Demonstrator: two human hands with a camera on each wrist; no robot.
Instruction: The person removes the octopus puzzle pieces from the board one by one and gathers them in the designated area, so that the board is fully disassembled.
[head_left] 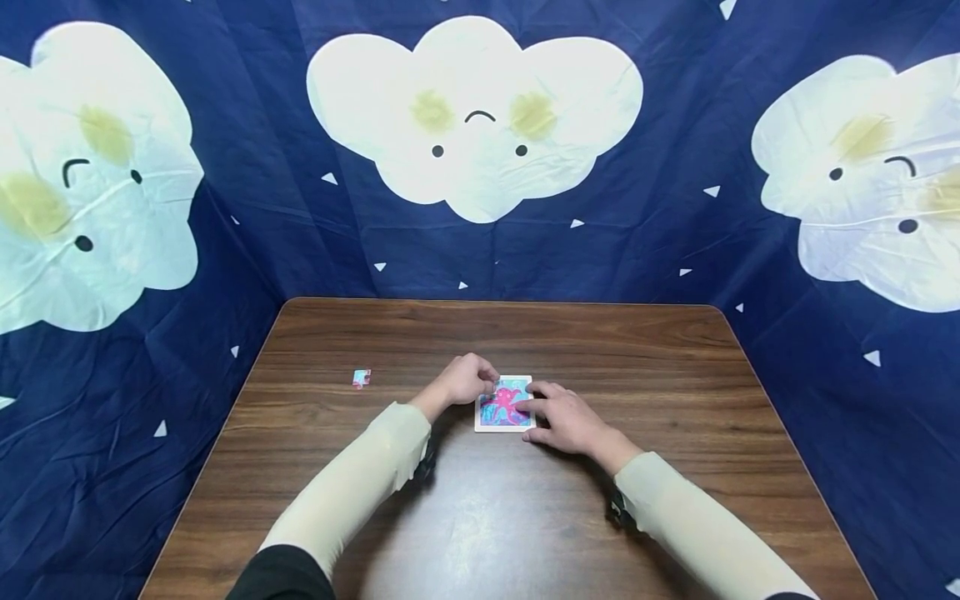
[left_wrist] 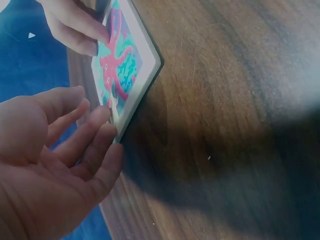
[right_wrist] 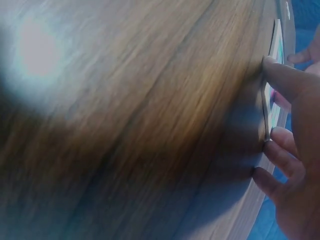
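A small square jigsaw puzzle [head_left: 505, 407] with a white border and a pink octopus on blue lies on the wooden table. At its left edge is my left hand [head_left: 469, 379]. In the left wrist view its fingertips [left_wrist: 114, 131] are right at the puzzle's border, the thumb stands apart from them, and nothing shows between. My right hand [head_left: 568, 418] rests over the right side, one finger reaching onto the octopus. The right wrist view has its thumb [right_wrist: 280, 75] at the near border and other fingers spread along the right edge. A loose jigsaw piece [head_left: 362, 378] lies farther left.
The brown wooden table [head_left: 600, 525] has rounded far corners. Dark blue cloth with large white clouds [head_left: 480, 117] hangs behind it and along both sides. Both forearms, in pale sleeves, reach in over the near part of the table.
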